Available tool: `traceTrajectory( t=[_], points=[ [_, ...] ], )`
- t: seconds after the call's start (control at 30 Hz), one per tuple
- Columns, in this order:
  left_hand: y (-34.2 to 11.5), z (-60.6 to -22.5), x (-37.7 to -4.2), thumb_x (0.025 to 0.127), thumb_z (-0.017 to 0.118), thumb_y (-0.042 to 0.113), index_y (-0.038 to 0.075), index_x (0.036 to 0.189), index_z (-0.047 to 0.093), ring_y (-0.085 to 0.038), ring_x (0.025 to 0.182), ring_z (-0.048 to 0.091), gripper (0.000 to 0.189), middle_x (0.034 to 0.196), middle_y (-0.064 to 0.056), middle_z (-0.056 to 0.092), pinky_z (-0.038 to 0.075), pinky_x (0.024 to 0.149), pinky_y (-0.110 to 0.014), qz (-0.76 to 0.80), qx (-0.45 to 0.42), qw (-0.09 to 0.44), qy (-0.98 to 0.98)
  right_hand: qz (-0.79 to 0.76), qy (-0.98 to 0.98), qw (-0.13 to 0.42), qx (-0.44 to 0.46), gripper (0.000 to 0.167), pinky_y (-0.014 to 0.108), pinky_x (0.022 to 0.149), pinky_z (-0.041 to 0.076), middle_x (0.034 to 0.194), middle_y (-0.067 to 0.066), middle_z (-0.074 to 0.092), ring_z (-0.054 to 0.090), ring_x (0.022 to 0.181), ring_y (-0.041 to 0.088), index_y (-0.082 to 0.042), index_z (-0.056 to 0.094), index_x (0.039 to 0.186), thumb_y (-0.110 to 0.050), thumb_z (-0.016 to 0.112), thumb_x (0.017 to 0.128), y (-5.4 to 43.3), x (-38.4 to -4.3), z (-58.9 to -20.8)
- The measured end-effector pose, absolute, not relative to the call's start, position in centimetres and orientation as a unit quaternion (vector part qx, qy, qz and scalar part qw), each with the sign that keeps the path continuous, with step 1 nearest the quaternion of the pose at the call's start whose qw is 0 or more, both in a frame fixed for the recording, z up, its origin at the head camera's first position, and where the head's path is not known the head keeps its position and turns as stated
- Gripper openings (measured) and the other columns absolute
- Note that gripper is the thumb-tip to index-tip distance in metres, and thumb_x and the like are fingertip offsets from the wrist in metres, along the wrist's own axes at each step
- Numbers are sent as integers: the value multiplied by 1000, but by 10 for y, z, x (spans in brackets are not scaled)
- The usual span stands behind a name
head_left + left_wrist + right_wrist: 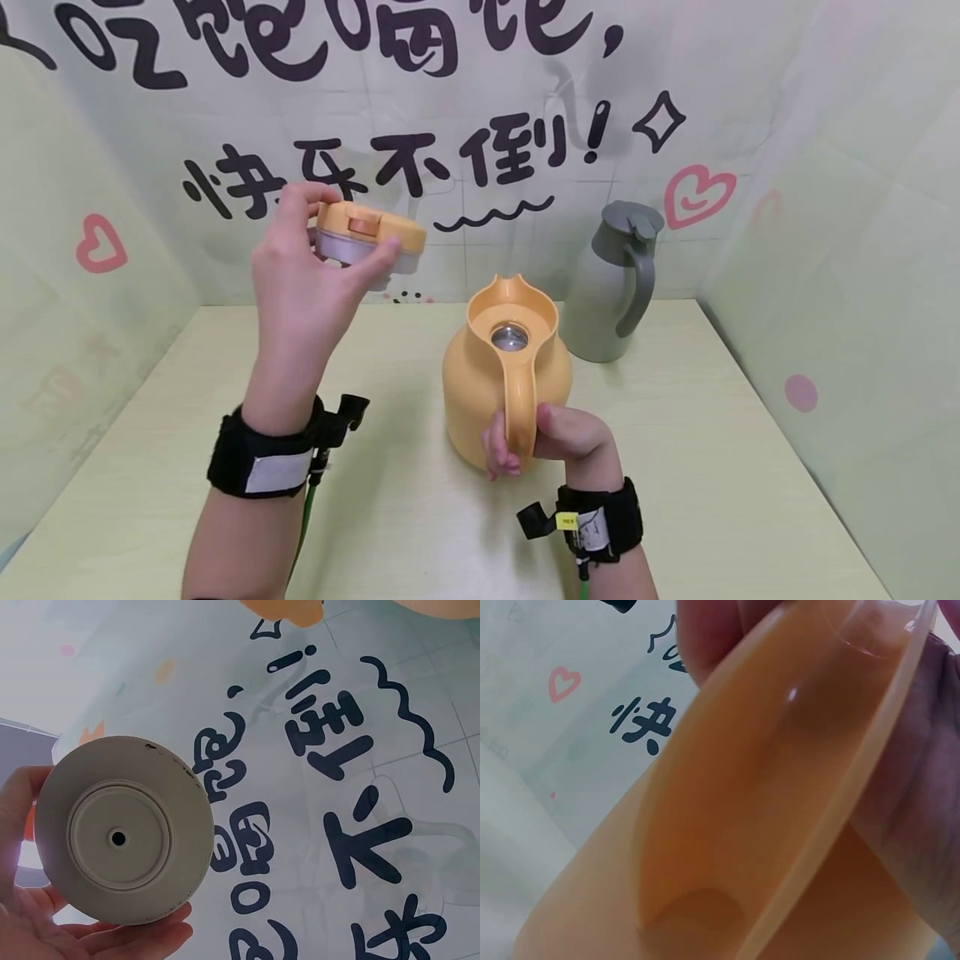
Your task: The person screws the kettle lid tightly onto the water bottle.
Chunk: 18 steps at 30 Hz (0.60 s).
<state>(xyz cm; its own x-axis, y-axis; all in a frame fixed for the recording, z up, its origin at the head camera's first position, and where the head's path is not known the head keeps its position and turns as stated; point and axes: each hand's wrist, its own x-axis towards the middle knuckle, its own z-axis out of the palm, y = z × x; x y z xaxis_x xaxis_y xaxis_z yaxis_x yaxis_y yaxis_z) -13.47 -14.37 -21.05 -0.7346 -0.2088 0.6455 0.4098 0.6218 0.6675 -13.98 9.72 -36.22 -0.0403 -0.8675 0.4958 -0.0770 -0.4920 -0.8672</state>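
Note:
In the head view my left hand [300,279] holds a round orange lid [403,233] up at the left, fingers and thumb around its rim. The left wrist view shows the lid's pale, flat underside [120,862], with a small dark hole in the middle. My right hand [583,435] grips the handle [519,387] of an orange vacuum jug [467,392]. The jug is upright with its lid off, and its round silvery mouth [510,337] shows. Close up in the right wrist view, the hollow handle [750,780] fills much of the picture, with fingers on both sides.
A grey-green jug [600,300] with its lid on stands behind the orange one, to the right. The pale table [390,517] ends at a back wall sheet [510,208] with black lettering. Side sheets hang left and right. Both wrists wear black straps with cables.

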Motion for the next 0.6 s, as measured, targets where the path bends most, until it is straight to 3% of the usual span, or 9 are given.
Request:
traceTrajectory(
  t=[0.3,0.6],
  points=[
    [-133,-212,-136,72,83,26,3,113,51,-21,84,65,56,108,-4,63,54,69,-30,-477,-63,326,-814,-609,385,326,-613,73,47,81,45,73,18,38,40,67,30,9,41,89,-61,21,97,96,-139,-360],
    [-117,-221,-145,69,87,21,-2,107,53,-16,96,63,56,107,-3,62,49,84,-29,-518,-130,333,-777,-609,384,327,-612,73,49,79,44,72,19,38,40,67,29,9,41,88,-61,22,97,97,-138,-360]
  ],
)
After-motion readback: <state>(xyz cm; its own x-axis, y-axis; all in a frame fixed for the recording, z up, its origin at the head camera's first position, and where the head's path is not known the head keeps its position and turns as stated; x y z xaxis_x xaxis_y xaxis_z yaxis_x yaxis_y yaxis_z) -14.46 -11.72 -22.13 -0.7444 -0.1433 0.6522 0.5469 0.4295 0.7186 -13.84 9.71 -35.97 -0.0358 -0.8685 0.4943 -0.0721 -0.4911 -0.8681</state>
